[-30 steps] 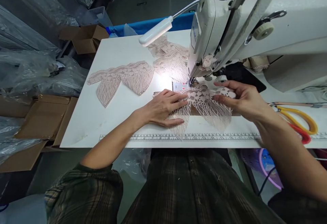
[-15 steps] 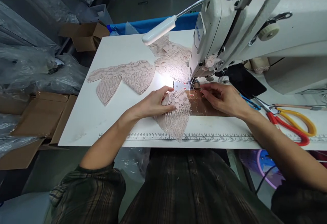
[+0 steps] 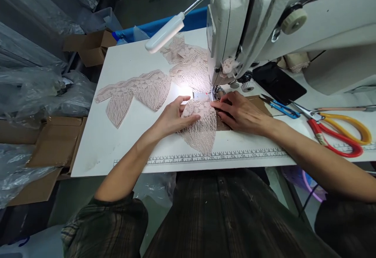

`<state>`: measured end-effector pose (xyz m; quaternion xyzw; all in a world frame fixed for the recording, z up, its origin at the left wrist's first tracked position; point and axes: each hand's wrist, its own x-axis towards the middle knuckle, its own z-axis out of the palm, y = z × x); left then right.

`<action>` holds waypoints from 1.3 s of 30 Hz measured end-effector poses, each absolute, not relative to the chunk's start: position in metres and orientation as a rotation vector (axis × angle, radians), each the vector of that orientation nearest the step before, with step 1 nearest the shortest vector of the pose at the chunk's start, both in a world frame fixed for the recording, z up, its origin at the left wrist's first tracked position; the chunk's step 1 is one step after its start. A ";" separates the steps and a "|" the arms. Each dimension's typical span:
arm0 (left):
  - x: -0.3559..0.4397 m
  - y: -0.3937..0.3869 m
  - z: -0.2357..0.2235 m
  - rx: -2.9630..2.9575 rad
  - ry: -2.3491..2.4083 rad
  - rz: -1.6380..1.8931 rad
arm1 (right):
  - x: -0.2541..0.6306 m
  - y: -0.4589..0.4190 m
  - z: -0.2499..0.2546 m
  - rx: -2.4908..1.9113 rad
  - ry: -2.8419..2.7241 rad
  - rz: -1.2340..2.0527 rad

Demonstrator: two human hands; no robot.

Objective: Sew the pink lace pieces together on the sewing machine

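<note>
A pale pink lace piece (image 3: 201, 128) lies in front of the sewing machine's presser foot (image 3: 215, 92), its pointed end toward the ruler strip. My left hand (image 3: 173, 117) has its left edge between thumb and fingers. At the lace's upper right edge, the fingertips of my right hand (image 3: 237, 111) are pressed together close below the foot. Part of a brown sheet (image 3: 223, 124) shows under that hand. More joined lace pieces (image 3: 151, 89) spread to the left, and others (image 3: 190, 64) lie bunched behind the needle area.
A white lamp (image 3: 166, 32) on a bendable neck hangs over the table. To the right lie blue thread snips (image 3: 283, 109), red-and-yellow scissors (image 3: 335, 128) and a black flat object (image 3: 279, 81). A ruler strip (image 3: 190, 158) runs along the front edge. Cardboard boxes (image 3: 55, 140) stand left.
My right hand has moved from beside the presser foot down and left onto the lace edge. The lace piece sits slightly turned under my left hand. The whole view has shifted.
</note>
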<state>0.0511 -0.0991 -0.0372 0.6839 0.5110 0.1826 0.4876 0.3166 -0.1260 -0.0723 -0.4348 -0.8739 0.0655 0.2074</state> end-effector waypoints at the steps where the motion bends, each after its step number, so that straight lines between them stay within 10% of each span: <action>1: 0.050 -0.098 -0.037 1.637 1.230 0.446 | 0.318 -0.125 -0.073 -1.215 -2.393 0.207; 39: 0.044 -0.097 -0.024 1.600 1.300 0.312 | 0.325 -0.111 -0.079 -1.001 -2.457 0.298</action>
